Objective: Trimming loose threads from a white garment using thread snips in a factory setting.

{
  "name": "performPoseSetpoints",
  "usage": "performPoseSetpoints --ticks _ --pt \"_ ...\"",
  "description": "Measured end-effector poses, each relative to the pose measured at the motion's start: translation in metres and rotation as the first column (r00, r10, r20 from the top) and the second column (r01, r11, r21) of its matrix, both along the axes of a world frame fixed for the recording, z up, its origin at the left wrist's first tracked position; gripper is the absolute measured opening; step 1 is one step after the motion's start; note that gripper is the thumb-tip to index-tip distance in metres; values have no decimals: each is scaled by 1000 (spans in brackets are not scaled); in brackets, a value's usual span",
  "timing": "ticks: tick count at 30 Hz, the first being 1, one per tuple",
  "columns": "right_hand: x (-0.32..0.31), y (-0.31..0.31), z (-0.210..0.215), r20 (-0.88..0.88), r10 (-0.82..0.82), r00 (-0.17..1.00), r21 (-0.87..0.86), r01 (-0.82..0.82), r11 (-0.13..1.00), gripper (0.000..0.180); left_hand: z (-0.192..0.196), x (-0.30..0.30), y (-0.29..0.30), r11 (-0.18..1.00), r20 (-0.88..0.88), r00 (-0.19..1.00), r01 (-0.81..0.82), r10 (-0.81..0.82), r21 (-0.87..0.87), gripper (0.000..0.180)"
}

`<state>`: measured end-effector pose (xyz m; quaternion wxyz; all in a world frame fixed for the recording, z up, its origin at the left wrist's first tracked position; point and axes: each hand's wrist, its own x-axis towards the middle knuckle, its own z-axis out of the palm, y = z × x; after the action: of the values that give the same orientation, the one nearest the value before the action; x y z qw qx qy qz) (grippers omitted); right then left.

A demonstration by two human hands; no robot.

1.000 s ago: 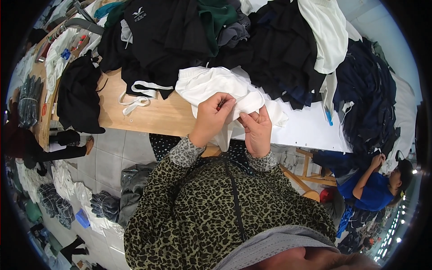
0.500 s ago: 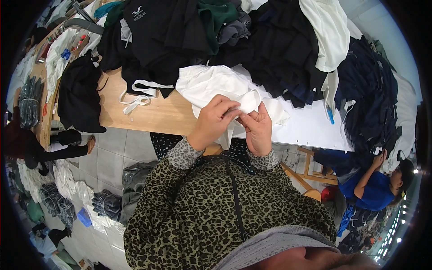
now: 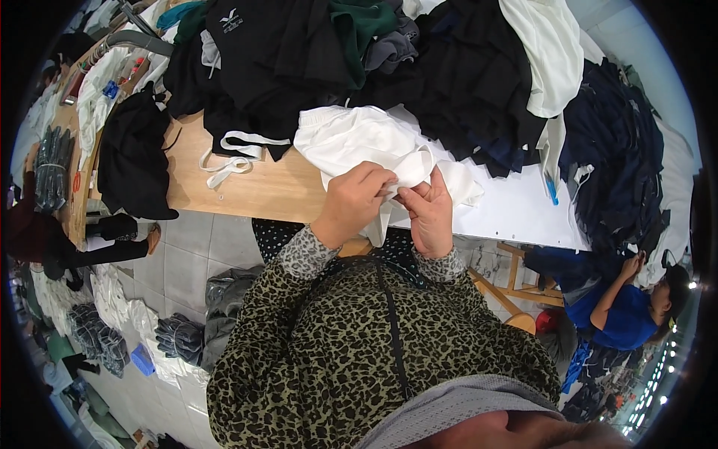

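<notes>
A white garment (image 3: 351,135) with a gathered elastic edge lies at the front of the table, part of it hanging over the edge. My left hand (image 3: 357,196) pinches a fold of its cloth between thumb and fingers. Close beside it, my right hand (image 3: 428,215) grips the same cloth by thumb and index finger, near a raised white loop of fabric. The fingertips of both hands almost meet. What exactly lies between them is too small to make out.
Black garments (image 3: 277,60) are heaped along the back, a white strip (image 3: 232,161) at left. White paper (image 3: 516,213) covers the wooden table (image 3: 262,191) at right, with a blue-tipped tool (image 3: 552,193). Navy clothes (image 3: 613,150) pile beyond. A person in blue (image 3: 628,318) works at right.
My left fingers have shifted slightly on the white cloth, and my right thumb has moved a little. Both hands keep hold of it in nearly the same place.
</notes>
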<state>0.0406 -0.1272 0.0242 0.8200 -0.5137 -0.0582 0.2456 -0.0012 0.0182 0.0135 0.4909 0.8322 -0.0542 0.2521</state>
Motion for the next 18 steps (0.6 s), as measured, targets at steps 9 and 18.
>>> performPoseSetpoints --ticks 9,18 --pt "0 7 -4 -64 -222 973 -2 223 975 63 -1 1 -2 974 -166 984 27 -65 -223 10" --pt "3 0 -11 32 -187 982 -24 188 982 40 2 -6 -7 958 -142 989 7 -50 -285 12"
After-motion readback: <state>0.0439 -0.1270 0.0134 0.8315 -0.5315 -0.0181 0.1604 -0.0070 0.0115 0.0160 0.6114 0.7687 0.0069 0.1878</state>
